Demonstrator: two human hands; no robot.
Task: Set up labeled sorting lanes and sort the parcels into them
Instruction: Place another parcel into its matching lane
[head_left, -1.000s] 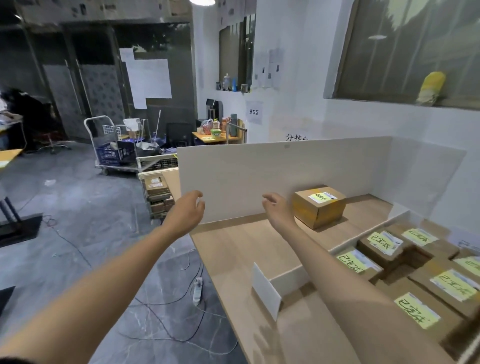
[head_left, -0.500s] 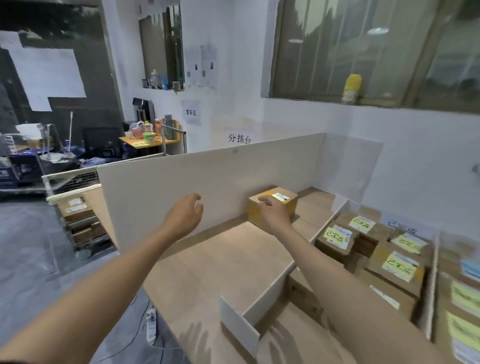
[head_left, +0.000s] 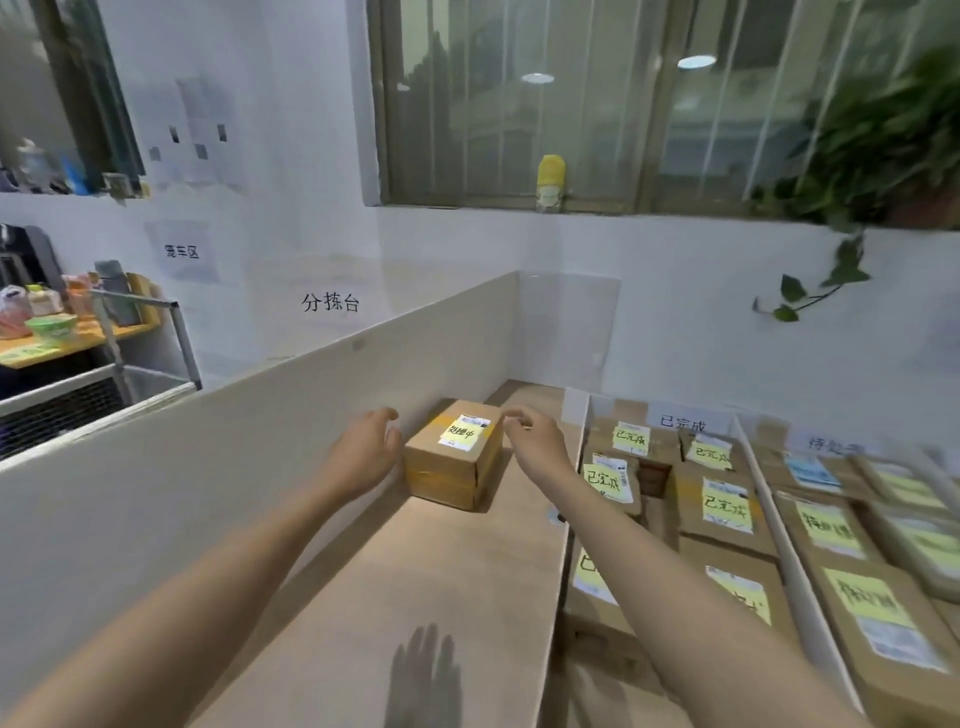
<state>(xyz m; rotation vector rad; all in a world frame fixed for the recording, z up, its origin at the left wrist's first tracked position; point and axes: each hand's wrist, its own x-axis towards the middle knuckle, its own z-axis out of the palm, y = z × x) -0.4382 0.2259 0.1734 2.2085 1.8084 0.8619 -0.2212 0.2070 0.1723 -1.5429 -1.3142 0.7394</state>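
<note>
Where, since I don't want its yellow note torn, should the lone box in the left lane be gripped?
Take the box by its left and right side faces, one palm each, reaching in from the near end. It sits flat with the note on top, leaving the sides free. The board stands close on its left, so the left hand likely needs to slide in lengthwise.

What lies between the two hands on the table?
One cardboard parcel with a yellow note on top, between left hand and right hand; the head view shows it.
</note>
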